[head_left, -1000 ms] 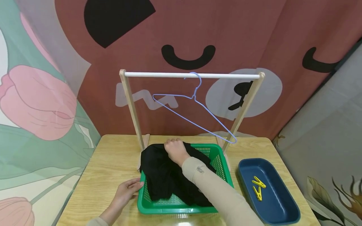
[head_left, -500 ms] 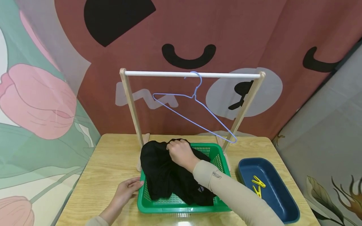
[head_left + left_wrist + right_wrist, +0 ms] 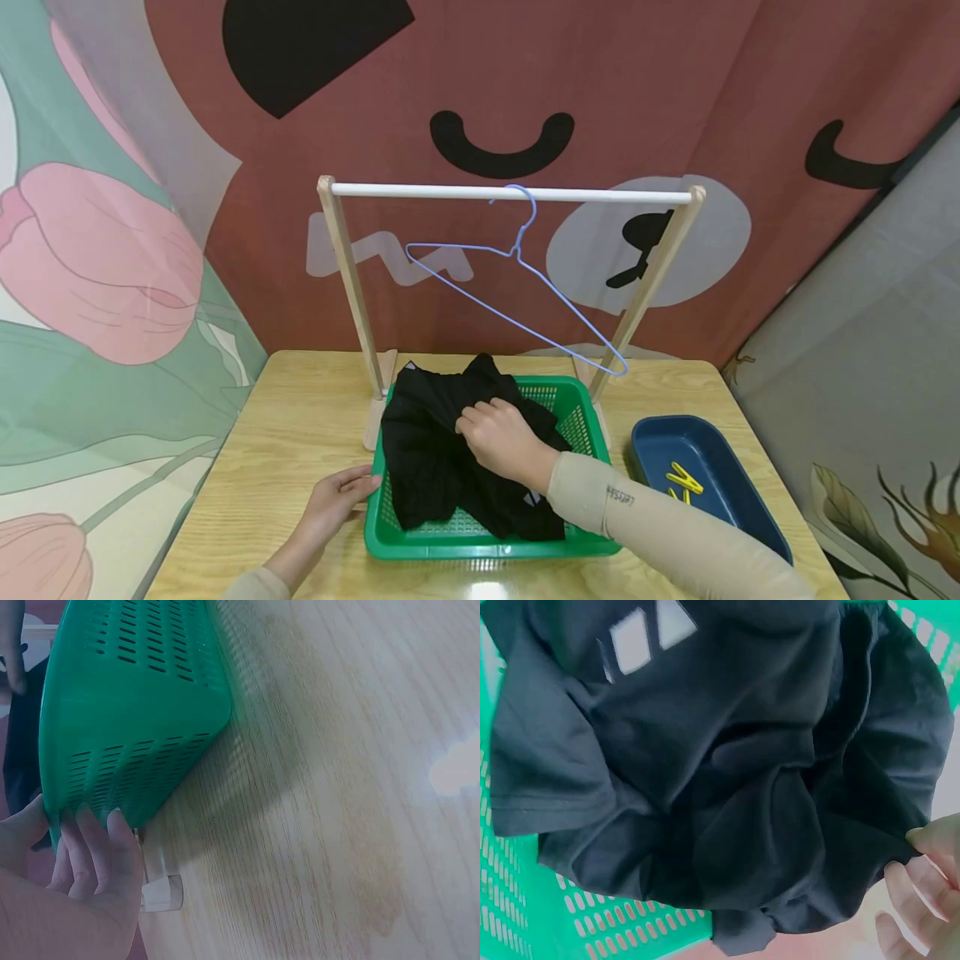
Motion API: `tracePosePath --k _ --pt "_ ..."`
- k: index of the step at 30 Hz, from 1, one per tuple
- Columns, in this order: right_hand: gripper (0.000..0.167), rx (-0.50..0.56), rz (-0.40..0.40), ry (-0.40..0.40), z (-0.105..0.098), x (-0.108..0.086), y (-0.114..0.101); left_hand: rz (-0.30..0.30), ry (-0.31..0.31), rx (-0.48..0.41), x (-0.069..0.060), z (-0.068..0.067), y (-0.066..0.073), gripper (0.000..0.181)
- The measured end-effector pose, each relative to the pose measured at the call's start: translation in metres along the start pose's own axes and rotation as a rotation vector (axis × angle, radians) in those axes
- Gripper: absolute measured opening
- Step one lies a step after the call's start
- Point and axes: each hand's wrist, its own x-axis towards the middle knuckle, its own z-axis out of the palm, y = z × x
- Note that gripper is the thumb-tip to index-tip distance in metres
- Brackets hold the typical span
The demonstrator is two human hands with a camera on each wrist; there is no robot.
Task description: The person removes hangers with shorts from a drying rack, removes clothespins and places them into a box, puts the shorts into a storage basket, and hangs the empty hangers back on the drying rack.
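Observation:
A black garment (image 3: 442, 450) with a white striped mark lies bunched in a green plastic basket (image 3: 442, 552). Its folds hide whether it is a shirt or shorts. My right hand (image 3: 504, 442) is above the heap and, in the right wrist view, pinches an edge of the cloth (image 3: 765, 765) between thumb and fingers. At the basket's left side, my left hand (image 3: 330, 504) holds the rim. In the left wrist view its thumb goes over the rim of the basket (image 3: 135, 690) and its fingers press the outer wall.
Behind the basket stands a wooden rack with a white bar (image 3: 427, 192). A blue hanger (image 3: 517, 250) hangs from the bar, above the basket's far side. To the right, a dark blue tray (image 3: 738, 492) holds yellow clips (image 3: 684, 478), partly hidden by the right sleeve.
My right hand has moved right and nearer, drawing the cloth with it. The garment's far edge has changed shape, and a small white mark now shows at its far left. The left hand stays put.

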Motion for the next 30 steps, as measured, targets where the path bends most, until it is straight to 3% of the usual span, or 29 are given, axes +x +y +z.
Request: tracePosePath --k 9,14,22,30 --pt "0.010 0.019 -0.067 -0.009 -0.010 -0.027 -0.013 0.008 -0.014 -0.008 0.001 -0.001 0.000 0.047" --pt "0.011 0.058 -0.063 -0.040 -0.011 -0.040 -0.019 0.013 -0.045 -0.005 0.000 -0.003 0.000 0.051" --pt "0.009 0.272 -0.019 -0.257 -0.017 -0.053 -0.025 0.000 -0.019 -0.019 0.000 -0.001 0.000 0.047" --pt "0.010 0.463 0.074 -0.407 -0.021 -0.058 -0.026 -0.008 -0.009 -0.020 -0.001 0.000 0.001 0.045"
